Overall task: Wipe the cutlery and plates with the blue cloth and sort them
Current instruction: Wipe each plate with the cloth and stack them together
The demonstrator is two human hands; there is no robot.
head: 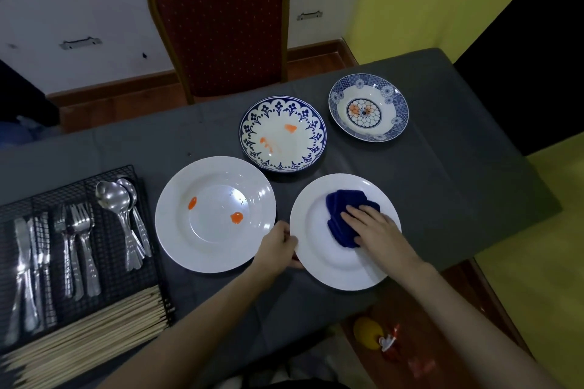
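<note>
At the lower middle of the frame the right hand (376, 227) presses flat, fingers straight, on the folded blue cloth (344, 215) lying in the well of the near white plate (319, 265), while the left hand (278, 248) has its grip narrow, pinching that plate's left rim. Just left of it sits a second white plate (218, 249) with two orange smears, and above them a blue-bordered plate (282, 134) with orange streaks and a floral bowl (368, 107) at upper right. On the gray counter (442, 174) at lower left, a black wire tray (110, 262) holds knives (27, 262), forks (74, 240), spoons (123, 215) and chopsticks (85, 335).
</note>
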